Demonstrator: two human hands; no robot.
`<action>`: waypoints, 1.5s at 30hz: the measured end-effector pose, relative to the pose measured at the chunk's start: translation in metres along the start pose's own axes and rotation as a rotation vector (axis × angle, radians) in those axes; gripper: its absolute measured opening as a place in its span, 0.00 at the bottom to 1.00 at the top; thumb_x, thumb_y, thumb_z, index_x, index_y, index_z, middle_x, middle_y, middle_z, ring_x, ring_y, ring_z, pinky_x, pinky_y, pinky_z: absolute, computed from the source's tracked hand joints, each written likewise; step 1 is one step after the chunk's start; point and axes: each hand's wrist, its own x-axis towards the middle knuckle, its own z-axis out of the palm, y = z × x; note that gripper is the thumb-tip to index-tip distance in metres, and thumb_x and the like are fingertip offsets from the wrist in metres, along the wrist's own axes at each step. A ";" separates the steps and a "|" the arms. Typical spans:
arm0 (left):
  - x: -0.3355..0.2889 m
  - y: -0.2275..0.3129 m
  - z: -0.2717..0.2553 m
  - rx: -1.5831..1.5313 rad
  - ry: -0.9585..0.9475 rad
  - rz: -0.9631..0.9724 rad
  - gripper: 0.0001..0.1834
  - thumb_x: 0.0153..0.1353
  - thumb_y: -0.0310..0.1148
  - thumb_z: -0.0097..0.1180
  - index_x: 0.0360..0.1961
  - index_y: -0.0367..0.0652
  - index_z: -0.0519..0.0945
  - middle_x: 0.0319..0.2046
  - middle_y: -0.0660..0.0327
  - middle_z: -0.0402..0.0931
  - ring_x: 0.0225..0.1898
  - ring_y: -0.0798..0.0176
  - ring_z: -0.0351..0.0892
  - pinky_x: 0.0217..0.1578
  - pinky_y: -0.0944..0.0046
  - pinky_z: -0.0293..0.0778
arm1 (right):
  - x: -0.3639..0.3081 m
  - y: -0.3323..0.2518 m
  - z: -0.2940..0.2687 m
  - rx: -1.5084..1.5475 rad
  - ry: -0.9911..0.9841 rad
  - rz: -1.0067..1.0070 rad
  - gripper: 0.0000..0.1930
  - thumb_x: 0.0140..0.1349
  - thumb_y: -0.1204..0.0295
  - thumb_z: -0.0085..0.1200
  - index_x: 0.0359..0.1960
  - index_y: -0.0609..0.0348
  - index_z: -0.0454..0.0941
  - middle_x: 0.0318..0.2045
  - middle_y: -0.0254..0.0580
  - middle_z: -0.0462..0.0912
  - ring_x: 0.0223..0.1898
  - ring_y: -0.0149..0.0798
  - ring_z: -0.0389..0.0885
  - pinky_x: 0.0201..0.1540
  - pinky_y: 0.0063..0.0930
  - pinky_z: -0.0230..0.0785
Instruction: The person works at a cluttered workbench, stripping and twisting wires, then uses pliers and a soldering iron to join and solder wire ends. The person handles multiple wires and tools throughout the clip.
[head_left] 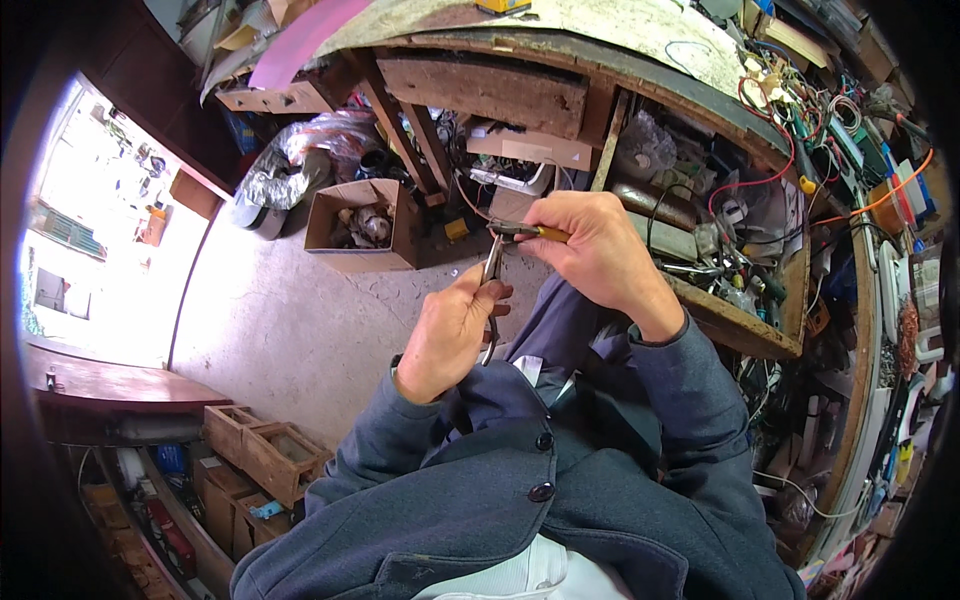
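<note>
My left hand (450, 325) is closed round long-nosed metal pliers (492, 262), with the jaws pointing up and away from me. Its fingers wrap the handles, whose curved end shows below them. My right hand (598, 245) grips a second pair of pliers (518, 229) with a dark metal head and a yellow handle, lying almost level. The two tool heads meet in front of my body. A thin reddish wire (472, 204) runs up from where they meet. What exactly sits between the jaws is too small to make out.
Ahead stands a worn workbench (620, 30). An open drawer (735, 330) full of parts juts out at my right, beside heaped cables (790, 100). A cardboard box (362, 255) stands on the concrete floor (260, 330); wooden crates (275, 455) lie at lower left.
</note>
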 end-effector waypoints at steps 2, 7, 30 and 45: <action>0.001 -0.001 -0.001 0.015 -0.010 0.006 0.24 0.82 0.44 0.43 0.70 0.40 0.70 0.52 0.54 0.84 0.48 0.61 0.86 0.41 0.62 0.83 | -0.001 0.000 0.000 -0.056 0.003 -0.041 0.09 0.52 0.80 0.69 0.35 0.63 0.83 0.27 0.46 0.81 0.29 0.47 0.83 0.32 0.36 0.72; -0.002 0.007 0.004 -0.084 0.037 -0.006 0.17 0.81 0.37 0.47 0.61 0.38 0.75 0.43 0.54 0.87 0.34 0.63 0.87 0.32 0.65 0.77 | -0.002 -0.004 0.002 -0.120 0.018 -0.102 0.08 0.53 0.76 0.68 0.36 0.55 0.86 0.28 0.44 0.81 0.32 0.53 0.83 0.33 0.44 0.73; -0.003 0.011 0.006 -0.747 -0.169 0.000 0.19 0.82 0.45 0.43 0.47 0.37 0.71 0.21 0.65 0.62 0.18 0.63 0.73 0.24 0.61 0.77 | -0.011 0.002 0.037 0.762 0.149 0.270 0.06 0.61 0.80 0.69 0.37 0.66 0.86 0.34 0.35 0.87 0.34 0.25 0.81 0.39 0.21 0.75; 0.003 -0.004 0.026 -0.126 0.158 0.221 0.15 0.82 0.41 0.46 0.45 0.38 0.73 0.21 0.67 0.67 0.20 0.73 0.68 0.21 0.68 0.67 | -0.010 -0.005 0.031 0.817 0.101 0.388 0.05 0.63 0.76 0.62 0.30 0.65 0.84 0.21 0.29 0.79 0.23 0.21 0.75 0.26 0.19 0.68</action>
